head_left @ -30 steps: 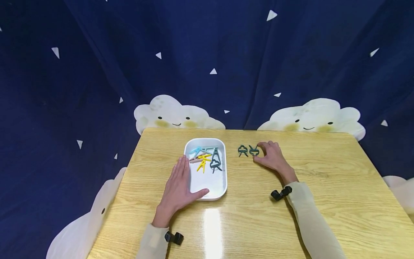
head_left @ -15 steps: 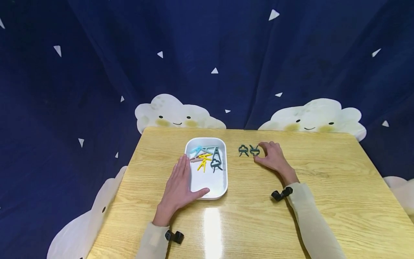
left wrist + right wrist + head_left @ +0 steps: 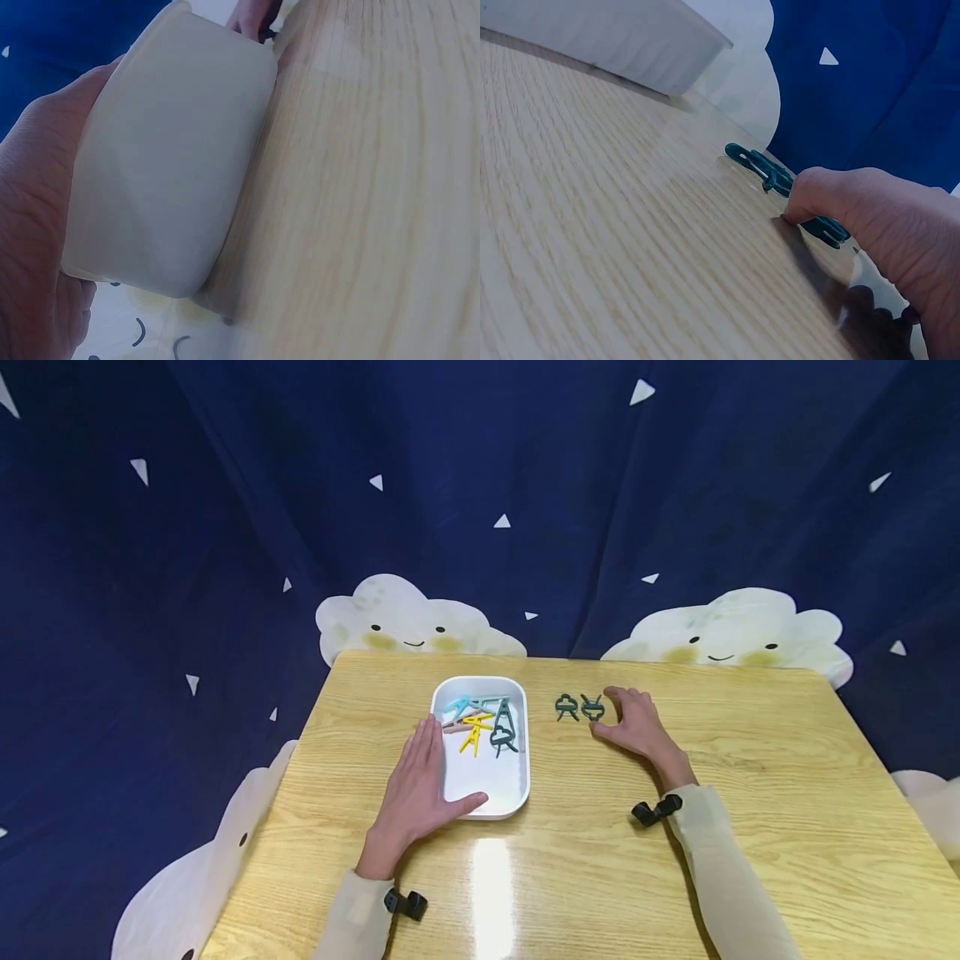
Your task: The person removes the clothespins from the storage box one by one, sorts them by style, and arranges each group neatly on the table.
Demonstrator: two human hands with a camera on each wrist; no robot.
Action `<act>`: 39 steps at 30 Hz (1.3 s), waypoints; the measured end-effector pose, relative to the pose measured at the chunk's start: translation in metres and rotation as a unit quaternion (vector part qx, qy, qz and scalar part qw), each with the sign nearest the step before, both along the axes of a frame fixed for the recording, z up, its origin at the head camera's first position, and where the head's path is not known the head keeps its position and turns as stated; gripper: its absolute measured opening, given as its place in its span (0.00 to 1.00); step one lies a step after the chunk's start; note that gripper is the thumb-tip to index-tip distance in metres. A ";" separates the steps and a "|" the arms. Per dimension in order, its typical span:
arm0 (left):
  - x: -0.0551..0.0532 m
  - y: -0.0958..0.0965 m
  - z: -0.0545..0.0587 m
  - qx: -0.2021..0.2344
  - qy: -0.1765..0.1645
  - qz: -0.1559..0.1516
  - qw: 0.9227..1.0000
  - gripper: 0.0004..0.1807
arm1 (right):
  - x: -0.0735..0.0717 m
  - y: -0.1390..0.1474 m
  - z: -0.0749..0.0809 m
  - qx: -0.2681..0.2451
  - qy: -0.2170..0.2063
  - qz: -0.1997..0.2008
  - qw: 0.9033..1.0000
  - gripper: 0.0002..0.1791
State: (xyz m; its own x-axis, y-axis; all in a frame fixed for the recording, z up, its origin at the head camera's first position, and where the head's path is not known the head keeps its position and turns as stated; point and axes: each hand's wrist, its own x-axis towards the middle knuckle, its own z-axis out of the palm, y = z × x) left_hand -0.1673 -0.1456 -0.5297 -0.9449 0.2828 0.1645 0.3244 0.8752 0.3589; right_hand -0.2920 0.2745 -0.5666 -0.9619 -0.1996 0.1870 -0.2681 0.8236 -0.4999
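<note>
A white plastic box (image 3: 483, 789) stands left of the table's middle. My left hand (image 3: 412, 789) rests along its left side with straight fingers, the thumb reaching over the near rim. Inside lie a light blue clip (image 3: 457, 704), a pinkish clip (image 3: 459, 725), yellow clips (image 3: 472, 739) and dark green clips (image 3: 502, 737). Two more dark green clips lie on the table: one (image 3: 566, 707) at left, the other (image 3: 592, 707) turned the opposite way. My right hand (image 3: 637, 722) surrounds the second one, thumb beside it and index finger slightly apart from it.
The wooden table (image 3: 750, 760) extends to both sides and toward me. Behind its far edge hangs a dark blue curtain (image 3: 450, 460) with white triangles and clouds. Each wrist carries a small black camera, such as the right one (image 3: 656, 810).
The index finger of my right hand has moved slightly away from the dark green clip, which stays in place. My left hand stays at the box. The head view shifts slightly.
</note>
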 end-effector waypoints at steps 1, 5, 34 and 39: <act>0.000 0.000 0.000 0.000 0.000 0.000 1.000 0.76 | 0.000 0.000 0.000 -0.001 -0.002 -0.001 1.000 0.45; 0.000 0.000 -0.001 -0.001 0.002 -0.001 1.000 0.76 | 0.003 -0.001 0.002 -0.008 -0.004 -0.001 1.000 0.47; 0.000 -0.001 -0.002 0.002 0.010 -0.005 1.000 0.76 | 0.028 -0.052 0.034 -0.043 0.070 0.054 0.995 0.36; 0.000 -0.002 -0.003 0.004 0.014 -0.005 1.000 0.76 | 0.036 -0.072 0.046 -0.042 0.096 0.075 0.992 0.33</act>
